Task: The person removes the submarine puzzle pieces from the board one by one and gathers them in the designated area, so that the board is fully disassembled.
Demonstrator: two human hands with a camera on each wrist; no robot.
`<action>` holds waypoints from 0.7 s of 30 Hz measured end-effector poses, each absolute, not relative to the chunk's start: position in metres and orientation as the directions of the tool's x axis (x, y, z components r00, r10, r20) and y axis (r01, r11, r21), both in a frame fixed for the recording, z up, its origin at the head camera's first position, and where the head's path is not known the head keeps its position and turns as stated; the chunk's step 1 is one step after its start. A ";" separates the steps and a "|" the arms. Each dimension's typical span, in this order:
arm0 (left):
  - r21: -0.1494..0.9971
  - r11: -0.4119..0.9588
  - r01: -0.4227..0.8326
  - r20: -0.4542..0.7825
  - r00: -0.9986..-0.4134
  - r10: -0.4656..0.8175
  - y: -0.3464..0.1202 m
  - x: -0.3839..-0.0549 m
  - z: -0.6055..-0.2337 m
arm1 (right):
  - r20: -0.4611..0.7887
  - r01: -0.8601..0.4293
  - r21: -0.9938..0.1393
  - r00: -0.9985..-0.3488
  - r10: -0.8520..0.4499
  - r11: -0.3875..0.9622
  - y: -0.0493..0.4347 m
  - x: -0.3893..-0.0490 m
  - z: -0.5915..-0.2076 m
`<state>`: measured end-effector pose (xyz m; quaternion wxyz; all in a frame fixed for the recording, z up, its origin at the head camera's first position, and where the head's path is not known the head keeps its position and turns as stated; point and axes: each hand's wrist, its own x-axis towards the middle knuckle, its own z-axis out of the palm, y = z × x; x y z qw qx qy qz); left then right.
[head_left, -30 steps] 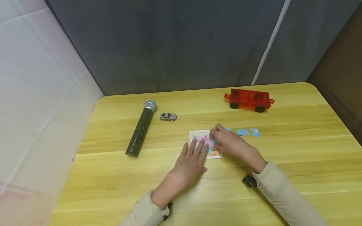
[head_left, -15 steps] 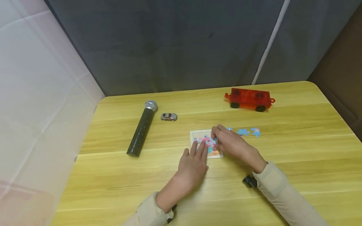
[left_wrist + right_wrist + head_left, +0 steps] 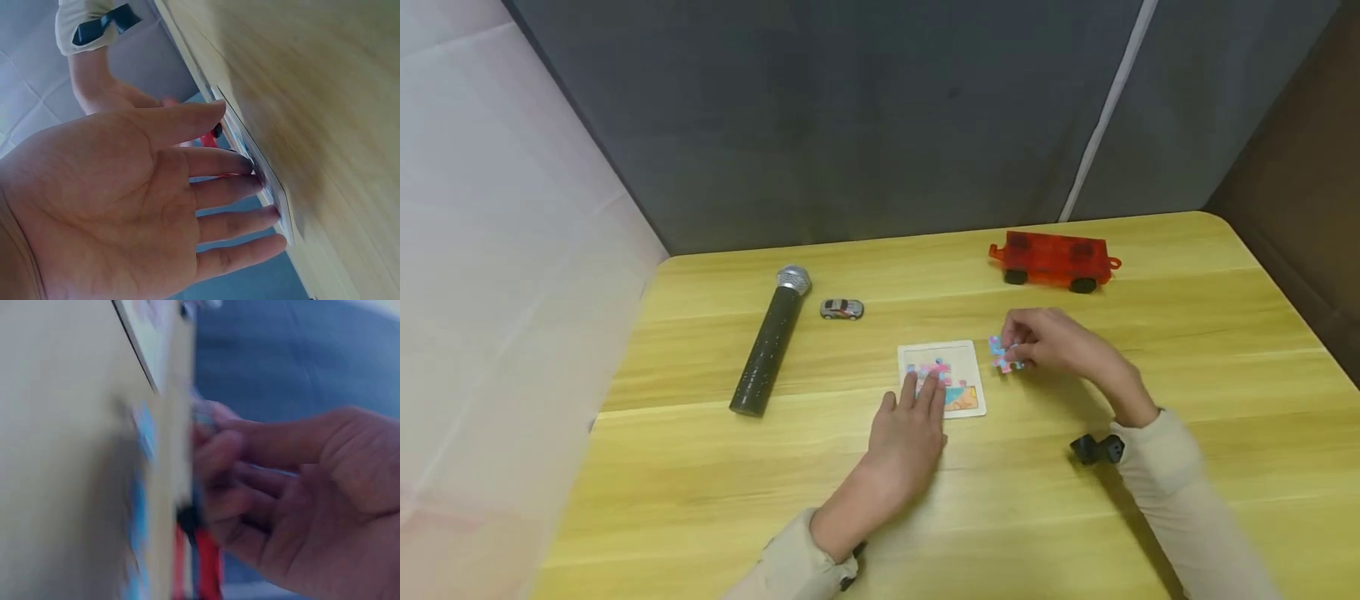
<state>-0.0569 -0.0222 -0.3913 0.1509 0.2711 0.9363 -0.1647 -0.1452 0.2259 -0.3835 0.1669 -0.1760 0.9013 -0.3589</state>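
The left hand point(image 3: 906, 433) grasps nothing: its fingers lie extended on the near left part of a pale puzzle board point(image 3: 962, 357), which sits flat on the wooden table point(image 3: 700, 500). Assembled pieces point(image 3: 961, 399) fill the board's near right corner. The right hand point(image 3: 1063, 343) pinches a pink-and-blue puzzle section point(image 3: 1002, 354) between thumb and fingers, just right of the board and apart from it. Blue pieces point(image 3: 139, 509) lie on the table below that hand — blurred in the right wrist view. Farther off: a microphone point(image 3: 771, 342) at left, a small toy car point(image 3: 842, 310) beside it, and a red wagon point(image 3: 1055, 260) at far right.
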 end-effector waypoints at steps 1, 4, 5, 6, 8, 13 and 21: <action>-0.207 0.806 0.554 -0.372 -0.807 0.459 -0.024 -0.057 -0.391 | -0.203 -0.187 -0.700 -0.873 -0.443 0.689 0.237 -0.145 -0.382; -0.138 0.828 0.543 -0.369 -0.804 0.466 -0.031 -0.058 -0.387 | -0.298 -0.144 -0.683 -0.840 -0.453 0.716 0.267 -0.142 -0.381; -0.117 0.835 0.538 -0.366 -0.804 0.468 -0.034 -0.058 -0.386 | -0.323 -0.130 -0.677 -0.832 -0.451 0.725 0.275 -0.142 -0.382; -0.101 0.839 0.534 -0.364 -0.805 0.469 -0.037 -0.058 -0.385 | -0.341 -0.118 -0.673 -0.826 -0.448 0.730 0.281 -0.141 -0.384; -0.075 0.846 0.528 -0.352 -0.808 0.473 -0.043 -0.059 -0.383 | -0.368 -0.088 -0.672 -0.822 -0.435 0.736 0.289 -0.141 -0.389; -0.006 0.843 0.538 -0.311 -0.802 0.509 -0.051 -0.061 -0.385 | -0.394 -0.049 -0.621 -0.844 -0.365 0.782 0.295 -0.143 -0.394; 0.064 0.828 0.557 -0.286 -0.785 0.550 -0.046 -0.065 -0.396 | -0.406 -0.019 -0.462 -0.884 -0.230 0.887 0.307 -0.138 -0.383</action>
